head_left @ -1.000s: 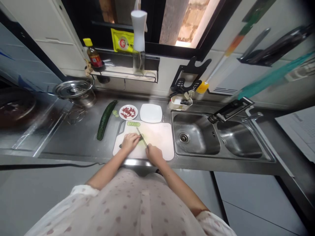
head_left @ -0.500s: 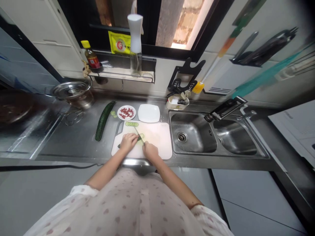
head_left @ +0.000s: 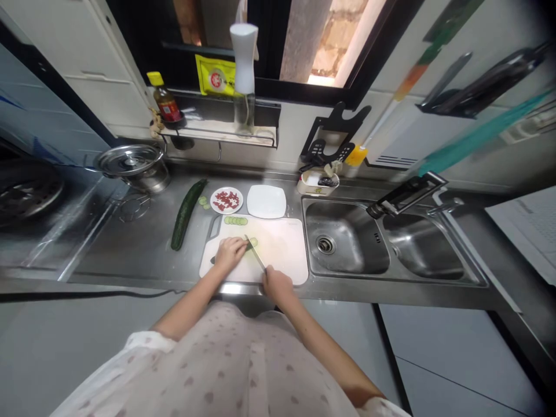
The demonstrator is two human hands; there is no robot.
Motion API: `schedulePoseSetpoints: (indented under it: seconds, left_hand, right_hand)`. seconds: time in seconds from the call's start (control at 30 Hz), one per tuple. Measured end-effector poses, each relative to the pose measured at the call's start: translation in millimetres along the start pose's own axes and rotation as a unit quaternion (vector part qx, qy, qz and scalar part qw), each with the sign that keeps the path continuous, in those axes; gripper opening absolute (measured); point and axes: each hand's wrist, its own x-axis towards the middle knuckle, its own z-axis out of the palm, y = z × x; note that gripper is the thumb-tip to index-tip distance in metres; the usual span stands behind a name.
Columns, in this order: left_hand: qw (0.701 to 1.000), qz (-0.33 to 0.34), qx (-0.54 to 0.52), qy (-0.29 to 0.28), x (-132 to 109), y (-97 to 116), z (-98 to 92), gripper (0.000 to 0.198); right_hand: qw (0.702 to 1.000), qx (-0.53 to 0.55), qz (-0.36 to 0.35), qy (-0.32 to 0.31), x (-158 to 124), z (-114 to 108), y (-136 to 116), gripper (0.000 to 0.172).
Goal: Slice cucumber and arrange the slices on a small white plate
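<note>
Working over the cutting board (head_left: 284,249), with right hand (head_left: 278,284) clenched round the knife (head_left: 257,256) near the board's front edge, left hand (head_left: 231,252) bent over the cut cucumber (head_left: 249,247) mid-board. Drew knife toward that edge since half a second ago, away from the slices (head_left: 236,220) at far left; likely mid-stroke, slicing.

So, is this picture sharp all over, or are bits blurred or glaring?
Head view, middle: the cutting board and whole cucumber look fairly clear; head view, upper right: a teal item is smeared, too blurred to name; head view, top: bright daylight shows through the window; head view, below the board: the steel counter's front edge glares.
</note>
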Motion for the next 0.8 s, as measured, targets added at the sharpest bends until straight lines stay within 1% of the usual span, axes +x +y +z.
schedulePoseSetpoints:
  seconds: [0.23,0.37,0.5,0.8]
  left_hand:
    - [1.000,0.002,0.002,-0.003,1,-1,0.2,0.024]
    - [1.000,0.003,0.003,-0.001,1,-1,0.3,0.024]
    - [1.000,0.006,0.006,-0.003,0,-3,0.8,0.023]
    - [1.000,0.004,0.005,-0.002,-1,-5,2.5,0.023]
  right_hand:
    - [1.000,0.016,-0.016,0.021,29,-13,-21,0.031]
    - [0.999,0.021,-0.021,0.025,36,-18,-26,0.031]
    - [0.999,0.022,-0.017,0.023,30,-17,-23,0.031]
    - [1.000,0.013,0.003,0.010,-3,-2,-3,0.030]
